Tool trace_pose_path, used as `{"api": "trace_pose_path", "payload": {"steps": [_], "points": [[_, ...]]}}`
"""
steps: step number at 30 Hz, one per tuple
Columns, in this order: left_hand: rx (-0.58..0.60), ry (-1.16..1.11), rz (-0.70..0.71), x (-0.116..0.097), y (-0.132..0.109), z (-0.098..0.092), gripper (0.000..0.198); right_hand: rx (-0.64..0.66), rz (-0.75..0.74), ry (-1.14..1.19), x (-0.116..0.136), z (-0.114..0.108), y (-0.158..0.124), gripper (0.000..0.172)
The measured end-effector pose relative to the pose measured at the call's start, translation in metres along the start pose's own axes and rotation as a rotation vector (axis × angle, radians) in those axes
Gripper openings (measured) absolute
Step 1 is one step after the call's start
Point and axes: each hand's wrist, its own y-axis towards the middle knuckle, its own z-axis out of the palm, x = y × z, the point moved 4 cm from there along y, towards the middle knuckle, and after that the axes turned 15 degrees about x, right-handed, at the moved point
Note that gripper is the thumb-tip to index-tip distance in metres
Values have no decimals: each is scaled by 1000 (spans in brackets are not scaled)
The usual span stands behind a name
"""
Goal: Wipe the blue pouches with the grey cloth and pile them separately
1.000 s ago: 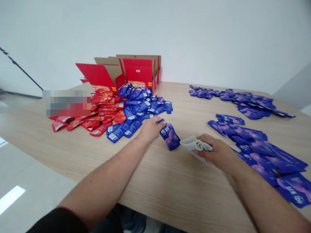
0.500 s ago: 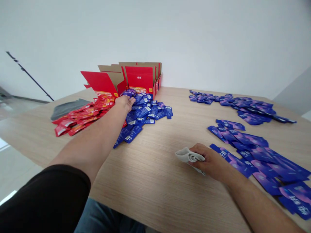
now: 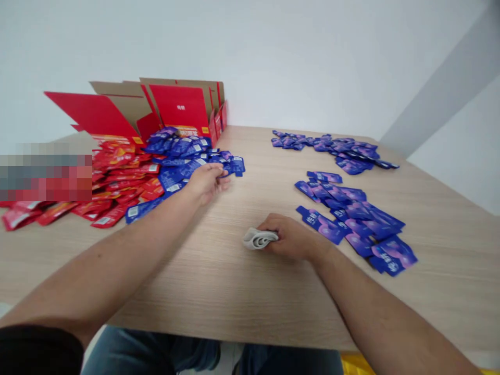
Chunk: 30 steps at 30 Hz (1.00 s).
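My right hand [image 3: 289, 237] grips a folded, rolled-up pale grey cloth [image 3: 258, 239] just over the middle of the table. At the right edge of the blue sachet pile [image 3: 183, 151], my left hand [image 3: 209, 183] reaches forward with its fingers loosely apart and nothing visible in them. The wrist and forearm hide the near part of that pile. Red sachets [image 3: 125, 179] lie heaped against its left side. To the right of my right hand, blue-and-purple sachets [image 3: 351, 208] overlap in a loose, slanting row.
Open red cardboard boxes [image 3: 177, 104] stand behind the heaps, near the wall. Farther back on the right, more blue-purple sachets [image 3: 328, 146] lie in a strip on the wooden table [image 3: 211, 291]. A yellow object [image 3: 355, 364] shows below the table's front edge. The far left is pixelated.
My left hand has come back from deep in the blue pile to its near right side. The view has turned right. My right hand keeps hold of the cloth.
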Motion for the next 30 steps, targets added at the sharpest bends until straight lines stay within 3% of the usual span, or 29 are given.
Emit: {"api": "trace_pose_path", "payload": {"steps": [3, 5, 8, 11, 15, 18, 23, 27, 30], "points": [[335, 326, -83, 18, -10, 58, 15, -9, -25, -15, 5, 2, 1, 23], [498, 575, -67, 25, -12, 92, 14, -21, -8, -12, 4, 2, 1, 25], [653, 862, -11, 30, -4, 137, 20, -26, -4, -4, 2, 3, 1, 23], [801, 1198, 130, 34, 8, 178, 35, -15, 28, 30, -2, 3, 1, 26], [980, 1459, 237, 49, 17, 217, 62, -22, 63, 37, -4, 3, 3, 30], [1002, 1501, 221, 60, 21, 231, 70, -8, 9, 19, -3, 3, 4, 29], [984, 1508, 210, 68, 24, 238, 33, 1, -28, 1, -5, 4, 7, 30], [1022, 1358, 176, 65, 20, 232, 25, 6, -55, -12, -3, 4, 6, 28], [950, 1238, 161, 55, 12, 217, 13, -7, -63, -31, 1, 3, 4, 26]]}}
